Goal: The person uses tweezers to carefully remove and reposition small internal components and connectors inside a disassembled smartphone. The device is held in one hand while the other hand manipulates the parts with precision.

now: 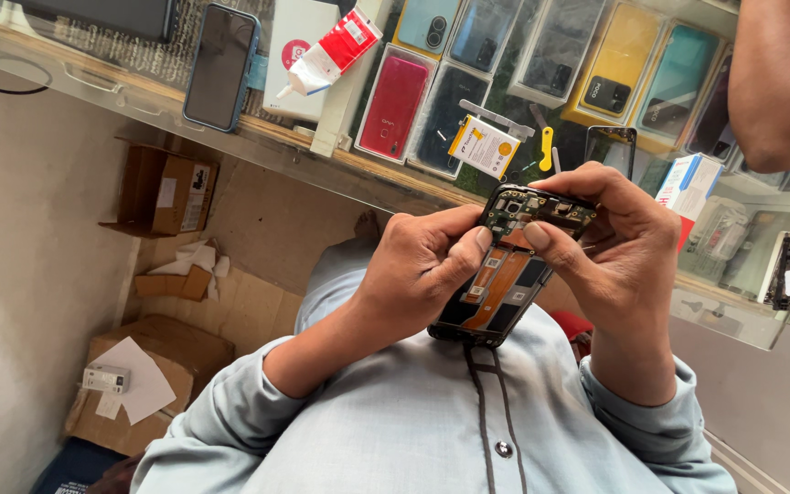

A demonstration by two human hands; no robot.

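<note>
The person holds an opened phone, back cover off, above the lap and just short of the glass counter. The left hand wraps the phone's side, thumb pressed on the upper board. The right hand curls over the top edge, thumb meeting the other beside the camera block. The step looks like seating or loosening a part on the board, which seems to call for steady thumb pressure while the frame is kept still. Beyond the phone, on the counter, lie a battery, a yellow pry tool, a glue tube and a dark phone. Another person's arm reaches over the counter, well apart from the phone.
</note>
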